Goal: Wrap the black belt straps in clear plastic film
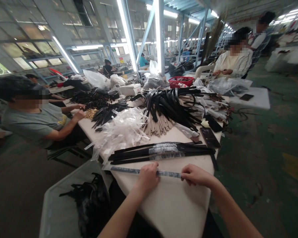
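Closely in front, the person's left hand [146, 178] and right hand [196, 175] are on a long plastic-wrapped strap [124, 170], which lies crosswise near the edge of a white-covered table [173, 211]. Right now the 2 hands are smoothing or pressing it along the table. The left grip is narrow, its fingers curled down over the strap's middle; the right grip looks like a tight pinch at the strap's right end. The strap is dark under cloudy clear plastic, flat and straight, with its left end reaching the table's corner.

Beside the table on the left, a grey plastic bin [72, 201] holds a heap of black straps [91, 205]. Just beyond the hands lie 3 black straps with plastic bands [161, 152], and a smartphone [210, 138] sits to their right. Further on are loose clear plastic sleeves [119, 132] and a large pile of black and tan straps [169, 109]. Across the table, a co-worker in a grey T-shirt [32, 122] has both hands at a small gold heap [91, 113]. Far back stand a red basket [180, 81] and a seated co-worker in white [232, 62].
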`<state>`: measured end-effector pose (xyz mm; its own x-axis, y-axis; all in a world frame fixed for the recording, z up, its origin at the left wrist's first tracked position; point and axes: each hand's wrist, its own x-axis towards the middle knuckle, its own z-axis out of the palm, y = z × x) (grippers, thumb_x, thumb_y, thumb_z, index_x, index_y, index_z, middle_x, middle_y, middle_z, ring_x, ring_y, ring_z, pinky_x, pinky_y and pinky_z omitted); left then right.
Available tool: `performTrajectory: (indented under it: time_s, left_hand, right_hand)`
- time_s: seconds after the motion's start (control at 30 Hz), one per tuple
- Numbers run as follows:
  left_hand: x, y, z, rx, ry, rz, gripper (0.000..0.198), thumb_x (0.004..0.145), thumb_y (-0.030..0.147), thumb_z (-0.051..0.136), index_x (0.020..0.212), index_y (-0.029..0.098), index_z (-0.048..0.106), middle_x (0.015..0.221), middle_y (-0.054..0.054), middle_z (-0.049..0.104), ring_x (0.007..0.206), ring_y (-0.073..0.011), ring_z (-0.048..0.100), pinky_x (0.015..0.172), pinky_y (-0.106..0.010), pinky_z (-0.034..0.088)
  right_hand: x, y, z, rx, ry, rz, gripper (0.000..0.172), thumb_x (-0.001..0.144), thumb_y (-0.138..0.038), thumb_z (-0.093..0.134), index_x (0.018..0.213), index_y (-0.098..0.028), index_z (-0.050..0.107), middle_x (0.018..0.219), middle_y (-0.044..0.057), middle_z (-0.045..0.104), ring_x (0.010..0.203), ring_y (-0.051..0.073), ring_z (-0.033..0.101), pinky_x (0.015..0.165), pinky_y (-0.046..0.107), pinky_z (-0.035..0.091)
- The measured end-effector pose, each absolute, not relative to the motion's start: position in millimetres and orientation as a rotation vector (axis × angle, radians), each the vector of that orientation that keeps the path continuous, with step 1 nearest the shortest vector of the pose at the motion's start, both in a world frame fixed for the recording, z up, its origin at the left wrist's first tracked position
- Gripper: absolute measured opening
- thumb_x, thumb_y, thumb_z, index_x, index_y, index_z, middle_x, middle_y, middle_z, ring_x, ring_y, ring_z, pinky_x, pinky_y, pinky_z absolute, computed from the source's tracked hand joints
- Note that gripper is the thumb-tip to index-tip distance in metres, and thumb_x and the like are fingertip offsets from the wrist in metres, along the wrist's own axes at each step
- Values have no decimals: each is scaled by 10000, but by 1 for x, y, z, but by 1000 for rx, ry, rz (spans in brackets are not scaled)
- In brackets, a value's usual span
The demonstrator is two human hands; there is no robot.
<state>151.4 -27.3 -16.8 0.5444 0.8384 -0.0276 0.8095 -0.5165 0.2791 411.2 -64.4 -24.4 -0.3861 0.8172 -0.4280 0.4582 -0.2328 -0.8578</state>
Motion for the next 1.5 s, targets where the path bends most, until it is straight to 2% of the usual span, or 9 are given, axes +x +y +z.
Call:
performTrajectory:
  time_s: [0.13,0.27,0.33,0.53,0.73,0.87,1.03,1.17,1.5]
  left_hand:
    - [162,-20,-17,2530,1318,-13,348,762,105,567,1092,207,532,936,-82,718,890,-254,682,780,-329,462]
    - [191,-25,-20,2581,1191,-64,261,833,228,581,1085,199,520,897,-101,721,854,-279,692,721,-332,465]
    - [193,-26,-18,2604,1143,-57,254,845,262,584,1084,203,522,905,-105,721,860,-287,691,734,-342,469]
    - [183,-23,-11,2579,1268,-86,361,768,134,582,1115,203,511,929,-98,717,868,-276,684,765,-347,471]
    - [209,-27,-16,2597,1090,-84,315,824,226,580,1127,201,502,932,-104,720,864,-287,687,724,-344,473]
    - [187,-22,-11,2622,1207,-4,375,752,191,620,1114,197,523,965,-105,708,912,-288,668,799,-361,465]
    - [175,-21,-13,2576,1323,-124,240,771,180,567,1009,203,546,907,-98,709,851,-272,672,760,-350,459]
    - [193,-26,-17,2597,1315,-106,259,802,223,548,1059,197,548,896,-92,721,816,-274,679,721,-351,458]
    - [210,-26,-13,2603,1294,-182,178,827,261,562,961,173,636,910,-130,723,874,-288,690,770,-372,477]
  right_hand:
    - [403,-59,-24,-1536,-1717,1624,236,847,-282,557,745,-128,704,488,-7,596,393,95,469,404,194,310]
    - [375,-50,-24,-1517,-1726,1592,239,836,-256,550,672,-137,676,492,-8,599,416,94,485,427,191,331]
    - [377,-52,-23,-1505,-1730,1594,245,841,-262,547,672,-138,674,493,-9,598,418,93,484,433,189,337]
    - [411,-60,-24,-1535,-1725,1607,260,859,-307,560,768,-123,719,485,-6,594,407,96,465,428,197,317]
    - [395,-58,-28,-1505,-1739,1589,272,874,-286,521,698,-137,666,527,12,626,428,104,506,440,192,357]
    - [419,-67,-25,-1570,-1690,1680,255,873,-330,548,779,-133,682,552,23,638,415,108,516,409,190,351]
    - [430,-67,-27,-1592,-1725,1614,237,857,-290,541,760,-130,687,522,10,607,413,104,490,416,191,342]
    - [418,-60,-26,-1628,-1742,1547,225,832,-259,542,708,-132,680,513,11,605,428,110,499,431,199,339]
    - [432,-63,-21,-1448,-1726,1560,244,840,-308,565,771,-131,719,525,-10,585,478,105,490,485,199,332]
